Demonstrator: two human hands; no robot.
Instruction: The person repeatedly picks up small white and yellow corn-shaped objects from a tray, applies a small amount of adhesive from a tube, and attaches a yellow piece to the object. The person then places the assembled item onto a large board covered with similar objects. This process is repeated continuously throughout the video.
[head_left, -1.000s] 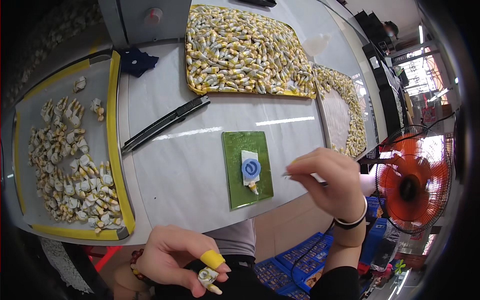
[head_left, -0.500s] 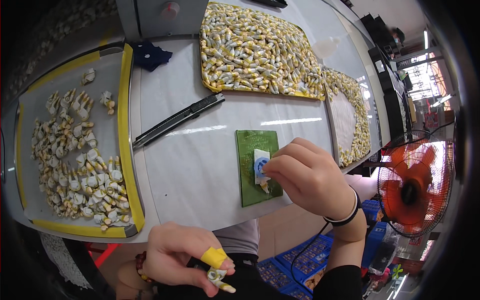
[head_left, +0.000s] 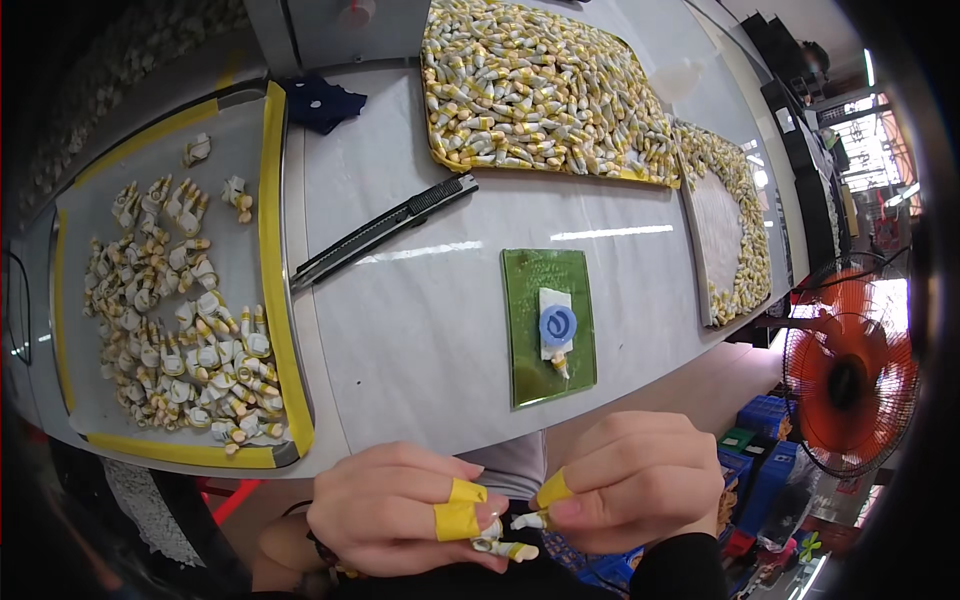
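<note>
Partly, the left hand [head_left: 390, 500], with yellow tape [head_left: 457, 520] wrapping its fingers, is hiding the small white piece with a yellow band and cream tip [head_left: 520, 551] that its grip is pinching near the lower edge, in front of the person's body. Likewise, the right hand [head_left: 635, 480] is gripping a slim whitish bit [head_left: 528, 521] whose far end is disappearing under the thumb; whether the two are touching is hard to tell. The upper edge is cutting off a grey metal box [head_left: 352, 40]. The pale, glossy tabletop [head_left: 420, 330] is carrying a green rectangular slab [head_left: 528, 360], a blue ring-shaped object [head_left: 573, 325] resting above it, a long black cutter-like tool [head_left: 385, 230] and a yellow-edged grey tray [head_left: 274, 200] of similar pieces. Rightward, an orange-bladed fan [head_left: 848, 385] is standing near blue plastic crates [head_left: 765, 415]. The left hand's piece is pointing its tip rightward.
</note>
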